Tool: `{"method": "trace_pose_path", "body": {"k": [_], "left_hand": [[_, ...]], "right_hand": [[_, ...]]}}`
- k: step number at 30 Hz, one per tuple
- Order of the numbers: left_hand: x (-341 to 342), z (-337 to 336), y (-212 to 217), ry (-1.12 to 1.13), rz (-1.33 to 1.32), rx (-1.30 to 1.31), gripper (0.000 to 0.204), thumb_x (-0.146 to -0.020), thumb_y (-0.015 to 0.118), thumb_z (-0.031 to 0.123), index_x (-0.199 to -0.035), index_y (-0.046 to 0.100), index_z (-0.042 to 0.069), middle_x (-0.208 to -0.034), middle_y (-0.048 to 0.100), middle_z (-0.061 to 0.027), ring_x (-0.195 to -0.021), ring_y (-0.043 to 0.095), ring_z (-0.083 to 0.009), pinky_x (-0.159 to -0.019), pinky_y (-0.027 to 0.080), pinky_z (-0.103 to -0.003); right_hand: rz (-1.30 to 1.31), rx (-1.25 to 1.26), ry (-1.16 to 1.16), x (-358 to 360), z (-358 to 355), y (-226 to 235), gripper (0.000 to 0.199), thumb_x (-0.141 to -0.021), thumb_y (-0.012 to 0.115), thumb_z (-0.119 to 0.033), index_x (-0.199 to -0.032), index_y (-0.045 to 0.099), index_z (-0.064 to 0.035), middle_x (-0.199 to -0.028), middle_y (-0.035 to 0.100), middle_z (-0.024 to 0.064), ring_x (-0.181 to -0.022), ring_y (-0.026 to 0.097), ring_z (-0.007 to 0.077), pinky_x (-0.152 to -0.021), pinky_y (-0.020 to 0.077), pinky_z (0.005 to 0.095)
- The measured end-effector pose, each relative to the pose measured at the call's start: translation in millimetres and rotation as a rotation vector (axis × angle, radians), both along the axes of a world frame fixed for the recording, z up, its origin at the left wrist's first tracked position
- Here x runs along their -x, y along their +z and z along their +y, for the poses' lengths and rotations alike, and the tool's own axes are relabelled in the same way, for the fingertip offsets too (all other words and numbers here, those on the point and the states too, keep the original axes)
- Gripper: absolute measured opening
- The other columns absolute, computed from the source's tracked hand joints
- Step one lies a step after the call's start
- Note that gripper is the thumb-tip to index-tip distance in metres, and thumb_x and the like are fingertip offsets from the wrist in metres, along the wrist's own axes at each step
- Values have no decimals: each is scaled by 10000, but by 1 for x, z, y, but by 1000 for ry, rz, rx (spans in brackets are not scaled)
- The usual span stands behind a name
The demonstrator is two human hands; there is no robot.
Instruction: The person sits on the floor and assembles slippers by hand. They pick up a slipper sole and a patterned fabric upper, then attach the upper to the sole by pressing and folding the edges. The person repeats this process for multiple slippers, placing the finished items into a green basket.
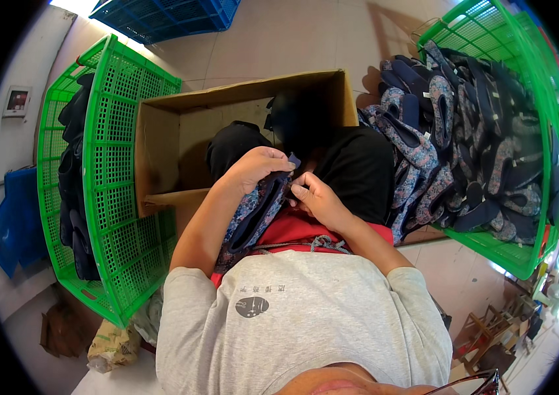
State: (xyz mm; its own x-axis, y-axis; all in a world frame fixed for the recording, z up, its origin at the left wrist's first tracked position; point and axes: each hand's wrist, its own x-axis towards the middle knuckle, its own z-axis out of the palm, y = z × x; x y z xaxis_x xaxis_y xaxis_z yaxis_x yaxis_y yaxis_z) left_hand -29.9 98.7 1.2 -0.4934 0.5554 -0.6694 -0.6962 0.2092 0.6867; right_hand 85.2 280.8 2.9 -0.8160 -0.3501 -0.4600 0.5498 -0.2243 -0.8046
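Observation:
A floral cloth shoe (pixel 253 220) with dark navy lining and edging lies across my lap, its opening toward my body. My left hand (pixel 259 166) is closed on its far end, where a small dark blue flap (pixel 294 160) sticks up by the fingertips. From the right, my right hand (pixel 322 199) has its thumb and fingers pinched at that same end. Its fingertips are partly hidden, so any small thing between them cannot be made out. Beneath the shoe is a red cloth (pixel 289 227) with a grey tie at my waist.
An open cardboard box (pixel 157 141) stands around my knees. At the left is a green crate (pixel 105 158) with dark pieces; at the right, another green crate (pixel 523 263) overflows with floral cloth shoes (pixel 414 141). A blue crate (pixel 167 20) stands on the floor ahead.

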Motion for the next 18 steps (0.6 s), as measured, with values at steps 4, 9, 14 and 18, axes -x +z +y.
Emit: {"method": "trace_pose_path", "body": {"k": [4,9,14,18], "left_hand": [[0,3,3,-35,-9,3,133,-863,680,112,-753,664,40,-713,637,-14,-654,578,-86,-649,456,-238],[-1,7,4,-34,-36,5,158,-861,680,120,-723,646,51,-694,614,-3,-630,553,-81,-621,440,-244],[-2,11,7,-34,1,34,169,-861,685,123,-713,637,56,-670,576,18,-609,512,-74,-588,407,-247],[-2,13,8,-37,24,52,172,-858,688,121,-707,638,58,-668,573,21,-606,507,-71,-583,403,-245]], "right_hand": [[-24,14,-30,4,-2,1,182,-1039,540,-216,-989,523,-42,-865,602,20,-757,534,66,-683,462,226],[-9,-12,-35,6,-3,-6,165,-1031,548,-197,-983,522,-42,-857,597,20,-764,541,72,-690,471,231],[-54,8,-52,6,-2,-3,155,-1029,550,-190,-976,524,-47,-848,584,18,-762,540,74,-691,474,228],[-59,19,-64,5,-2,-5,148,-1026,557,-188,-982,528,-50,-847,580,16,-759,537,73,-690,474,226]]}}
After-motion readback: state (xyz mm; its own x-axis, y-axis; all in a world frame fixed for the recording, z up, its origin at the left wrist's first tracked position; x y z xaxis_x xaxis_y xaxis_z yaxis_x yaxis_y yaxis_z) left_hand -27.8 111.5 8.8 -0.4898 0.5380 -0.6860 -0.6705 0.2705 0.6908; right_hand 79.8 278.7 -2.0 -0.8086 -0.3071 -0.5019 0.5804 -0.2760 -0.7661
